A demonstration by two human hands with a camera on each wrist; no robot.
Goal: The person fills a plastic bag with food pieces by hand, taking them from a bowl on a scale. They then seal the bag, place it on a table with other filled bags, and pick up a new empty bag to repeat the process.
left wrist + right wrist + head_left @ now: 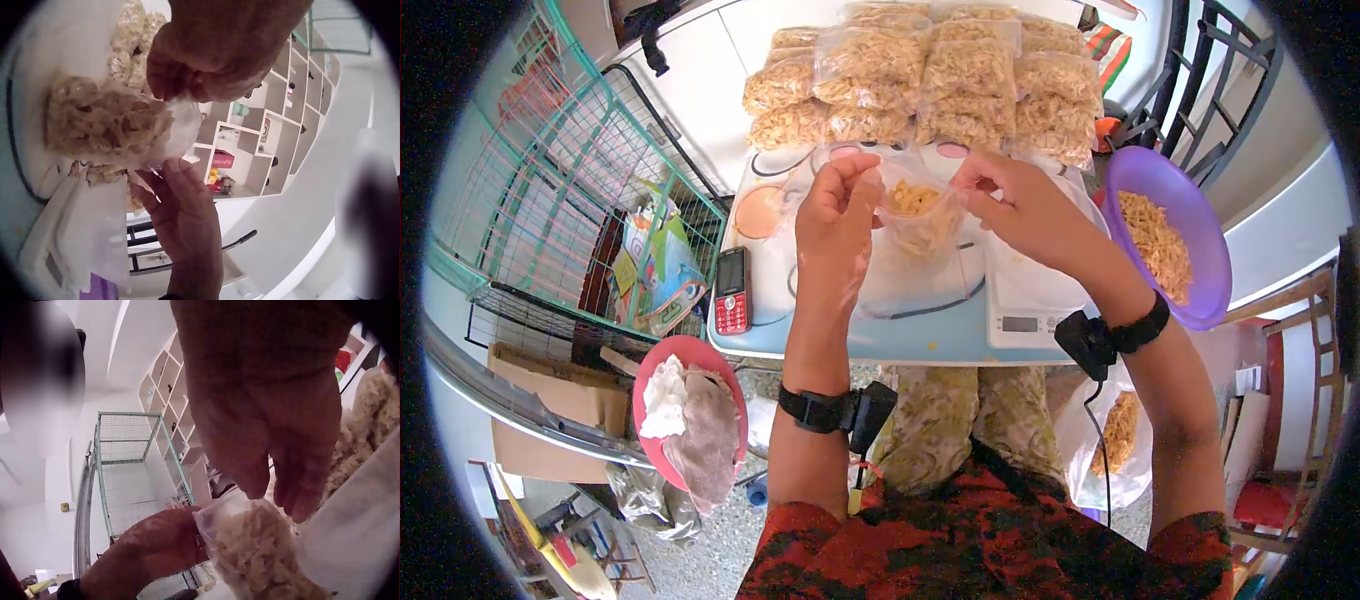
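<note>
A clear plastic bag [927, 232] partly filled with pale yellow dried strips stands upright over the table. My left hand [840, 208] pinches one side of its mouth between thumb and fingers, and my right hand [1028, 208] pinches the opposite side. In the left wrist view the strips fill the lower part of the bag [109, 125], with bare film near the fingers. The right wrist view has the bag [253, 550] below my right hand [269, 419], its top corner at the left hand [156, 544].
Stacked filled bags [965, 75] line the table's far side. A white digital scale [1035, 300] sits at right, beside a purple basin [1215, 255] of loose strips. A red phone [733, 290] lies at left. A pink basin [740, 400] with cloths stands below the table's left edge.
</note>
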